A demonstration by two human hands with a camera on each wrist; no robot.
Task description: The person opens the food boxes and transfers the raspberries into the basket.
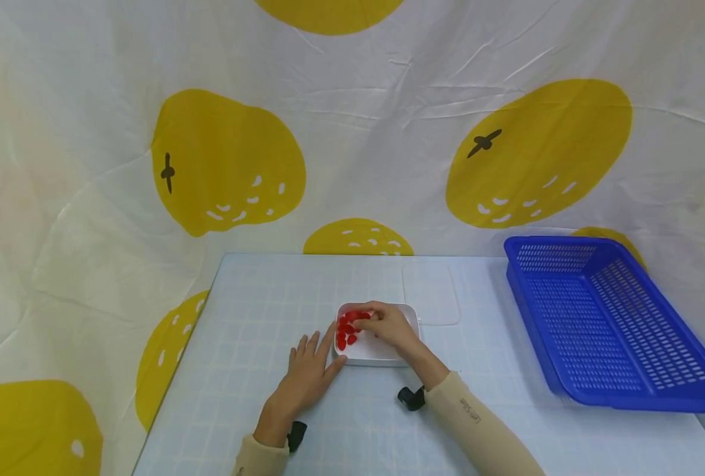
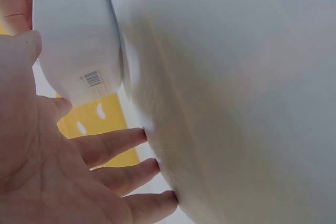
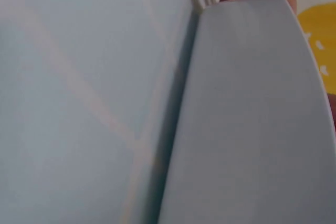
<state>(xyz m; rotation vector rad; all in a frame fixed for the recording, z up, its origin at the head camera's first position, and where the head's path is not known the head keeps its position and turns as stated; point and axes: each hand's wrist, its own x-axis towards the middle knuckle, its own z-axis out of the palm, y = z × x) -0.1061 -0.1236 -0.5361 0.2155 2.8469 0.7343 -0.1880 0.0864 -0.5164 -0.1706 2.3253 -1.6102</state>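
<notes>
Red pieces (image 1: 342, 328): lying loose in the white box (image 1: 382, 362), bunched along its left side, by the fingertips of the right hand (image 1: 392, 327).
White box: standing upright on the table (image 1: 352, 430), open at the top, showing white floor toward the near right; bearing a small barcode (image 2: 92, 78) on an outer wall.
Right hand: reaching over the box's right side, down to the red pieces.
Right grip: thumb and forefinger bent close together; cannot tell if pinching a piece or only touching.
Left hand (image 1: 307, 371): lying palm down at the box's left, touching its wall with thumb and forefinger, the other fingertips on the table.
Left grip: spread apart, only leaning against the box.
Sleeves (image 1: 477, 423): beige, with dark lettering on the right one.
Clear sheet (image 1: 432, 294): lying flat just beside the box, beyond its right side; faint, round-cornered.
Blue basket (image 1: 587, 330): standing far right, slotted, well apart from both hands.
Curtain (image 1: 376, 152): hanging behind the table, white with big yellow fruit.
</notes>
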